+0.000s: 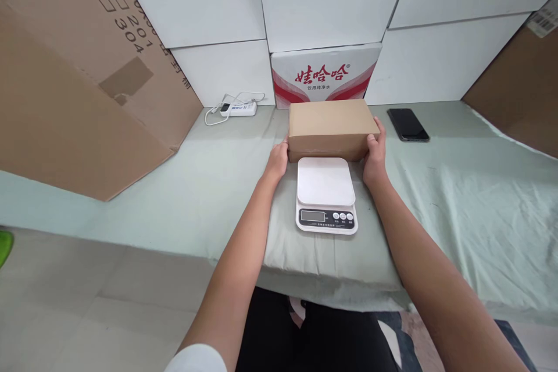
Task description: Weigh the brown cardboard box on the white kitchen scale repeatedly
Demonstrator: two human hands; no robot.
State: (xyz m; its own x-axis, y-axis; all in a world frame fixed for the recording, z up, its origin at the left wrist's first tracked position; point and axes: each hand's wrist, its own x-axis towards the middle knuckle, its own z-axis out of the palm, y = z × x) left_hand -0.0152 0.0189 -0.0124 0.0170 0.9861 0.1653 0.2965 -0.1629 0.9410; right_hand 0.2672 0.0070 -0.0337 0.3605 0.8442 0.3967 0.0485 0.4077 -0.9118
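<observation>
Fingers [378, 128] flanking cardboard box [331, 128]

Cardboard box [332, 128] hides fingertips, scale [326, 193] rear edge; display unreadable.

Your hands have open green-sheeted surface [457, 197] to both sides. Ahead, the brown cardboard box [331, 128] sits just behind the white kitchen scale [326, 195], backed by stacked white cartons [331, 0]. The black phone [408, 124] lies right; the leaning brown cardboard sheet [78, 81] crowds the left.
</observation>
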